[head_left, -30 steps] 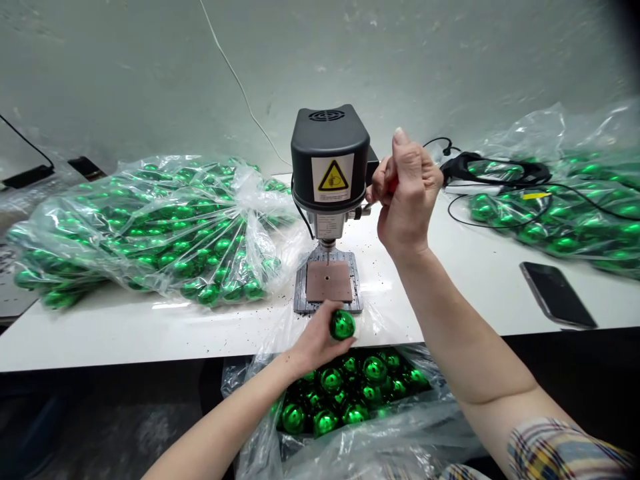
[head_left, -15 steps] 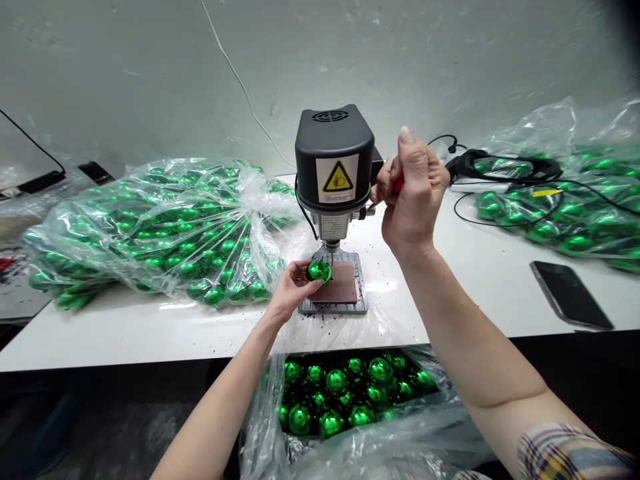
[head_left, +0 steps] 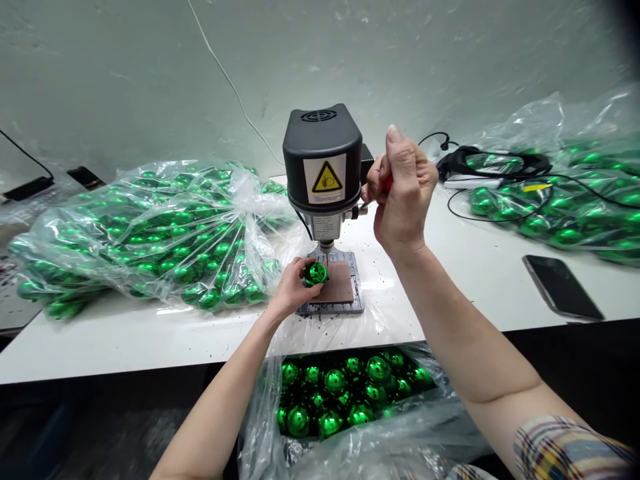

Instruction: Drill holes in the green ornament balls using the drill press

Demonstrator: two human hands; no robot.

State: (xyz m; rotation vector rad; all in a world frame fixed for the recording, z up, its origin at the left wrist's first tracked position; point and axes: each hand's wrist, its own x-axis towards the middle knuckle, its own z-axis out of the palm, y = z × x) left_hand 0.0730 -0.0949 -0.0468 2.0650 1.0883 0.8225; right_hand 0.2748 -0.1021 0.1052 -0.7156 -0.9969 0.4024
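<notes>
Beside the drill bit, my left hand pinches a shiny green bauble between thumb and fingers. The bauble is just above the left part of a brown board, which lies on the grey metal base of a small bench drill press. My right hand is raised at the right of the black motor housing, wrapped around the press's feed lever. A bit of its red knob shows between the fingers; the rest is hidden.
A clear bag of green baubles lies left on the white table, another bag at right. An open bag of baubles sits below the front edge. A phone and black cables lie right. Dark chips surround the base.
The bauble has turned slightly in my left hand, still near the bit. My right hand stays on the lever. The whole view has shifted a little.
</notes>
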